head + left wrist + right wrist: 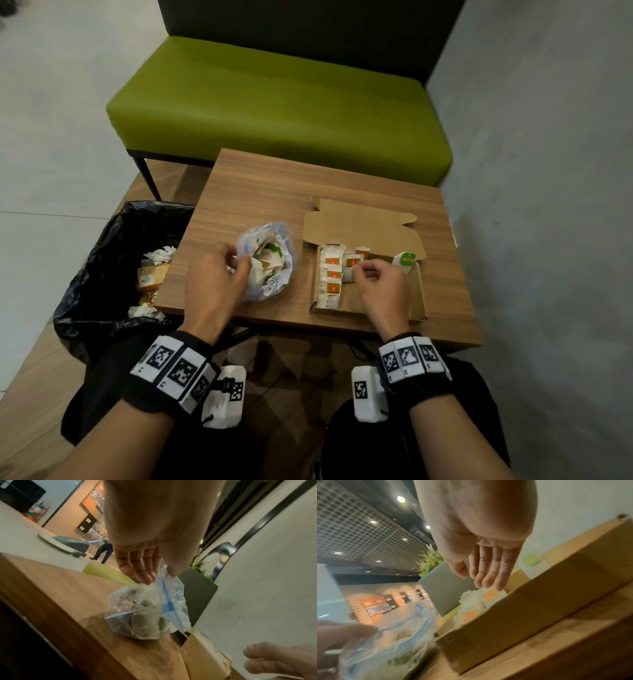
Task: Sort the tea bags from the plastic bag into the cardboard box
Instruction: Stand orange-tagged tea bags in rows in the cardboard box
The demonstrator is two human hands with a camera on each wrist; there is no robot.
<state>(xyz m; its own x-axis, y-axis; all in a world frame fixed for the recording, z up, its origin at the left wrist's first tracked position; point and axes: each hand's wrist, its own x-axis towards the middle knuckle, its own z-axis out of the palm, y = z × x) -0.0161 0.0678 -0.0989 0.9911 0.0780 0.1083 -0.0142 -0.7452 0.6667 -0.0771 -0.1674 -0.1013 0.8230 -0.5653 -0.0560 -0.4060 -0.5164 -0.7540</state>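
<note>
A clear plastic bag (pixel 269 262) with a blue zip strip, full of tea bags, lies mid-table. My left hand (pixel 239 265) pinches its near rim between thumb and fingers; the left wrist view shows that pinch (pixel 159 577) above the bag (pixel 137 615). Right of it stands the open cardboard box (pixel 416 294). Several white tea bags with orange tags (pixel 332 275) lie in its left part, and a green-tagged one (pixel 406 260) leans at its far right. My right hand (pixel 359 270) hovers inside the box, fingers straight (pixel 479 582), fingertips touching an orange-tagged tea bag (pixel 490 595) and holding nothing.
The small wooden table (pixel 260 192) has its near edge just in front of my wrists. A bin lined with a black bag (pixel 102 246) stands against its left side. A green bench (pixel 274 109) is behind, a grey wall (pixel 548 205) on the right. The box lid (pixel 359 222) lies open backwards.
</note>
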